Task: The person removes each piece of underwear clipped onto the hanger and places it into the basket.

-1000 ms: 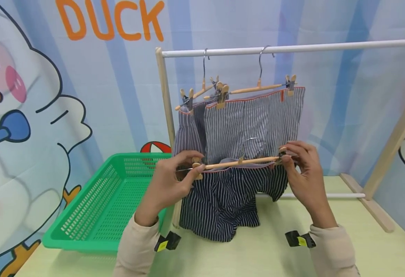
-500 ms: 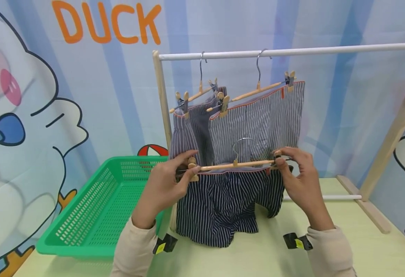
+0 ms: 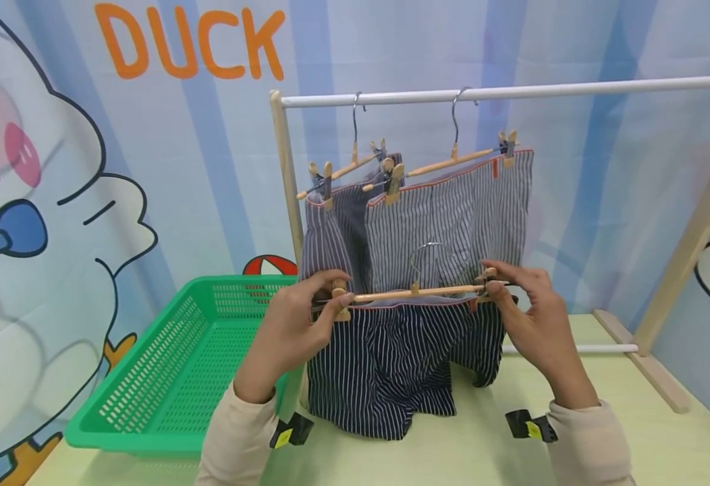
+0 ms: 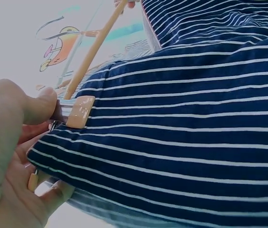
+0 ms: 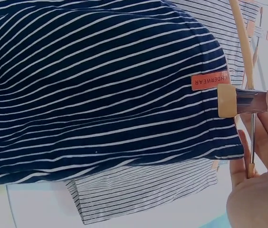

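Observation:
Navy boxer shorts with white stripes (image 3: 385, 364) hang from a wooden clip hanger (image 3: 379, 295) held level between both hands. My left hand (image 3: 297, 320) pinches the hanger's left clip (image 4: 81, 112), which bites the waistband in the left wrist view. At the other end my right hand (image 3: 528, 317) pinches the right clip (image 5: 227, 100); beside it an orange tag (image 5: 209, 81) reads "UNDERWEAR". The hanger's metal hook (image 3: 430, 246) points up in front of grey striped boxer shorts (image 3: 440, 219) on the rack. Darker striped shorts (image 3: 326, 233) hang to their left.
A white rail (image 3: 549, 88) on wooden posts (image 3: 692, 236) carries two clip hangers with shorts. To the left stands a green perforated basket (image 3: 130, 435) on the pale table (image 3: 452, 459). Behind everything hangs a duck-printed curtain (image 3: 209, 169).
Both hands keep their pinch on the hanger's clips, and the navy shorts sit slightly lower in the head view. The hung shorts swing a little on the rail.

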Tool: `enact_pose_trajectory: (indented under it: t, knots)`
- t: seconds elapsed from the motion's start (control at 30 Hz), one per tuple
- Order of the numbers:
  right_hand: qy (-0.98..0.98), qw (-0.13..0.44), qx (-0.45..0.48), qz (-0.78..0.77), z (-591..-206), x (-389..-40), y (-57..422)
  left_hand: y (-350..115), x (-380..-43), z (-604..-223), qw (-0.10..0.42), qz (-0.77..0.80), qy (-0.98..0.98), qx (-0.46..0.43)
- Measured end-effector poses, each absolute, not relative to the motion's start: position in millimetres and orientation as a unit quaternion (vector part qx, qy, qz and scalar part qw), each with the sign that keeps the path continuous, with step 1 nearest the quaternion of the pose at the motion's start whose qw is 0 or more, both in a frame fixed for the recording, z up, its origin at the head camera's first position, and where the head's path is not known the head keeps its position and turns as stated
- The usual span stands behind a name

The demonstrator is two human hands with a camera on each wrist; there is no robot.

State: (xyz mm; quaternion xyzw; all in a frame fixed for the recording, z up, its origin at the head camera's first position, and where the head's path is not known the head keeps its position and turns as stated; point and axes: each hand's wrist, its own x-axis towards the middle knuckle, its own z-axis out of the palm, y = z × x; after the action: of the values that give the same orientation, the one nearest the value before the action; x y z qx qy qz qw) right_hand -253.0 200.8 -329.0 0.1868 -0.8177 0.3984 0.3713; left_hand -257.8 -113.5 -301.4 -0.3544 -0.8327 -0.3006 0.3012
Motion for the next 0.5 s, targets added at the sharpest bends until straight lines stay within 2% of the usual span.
enact_pose_trajectory:
  t: [0.5]
  knots:
    - [-0.817,0.383,0.185,0.39,-329.7,-250.8,201.2,-112.9,-259.1,-303.4,0.267,-0.315,-0.829,-0.376]
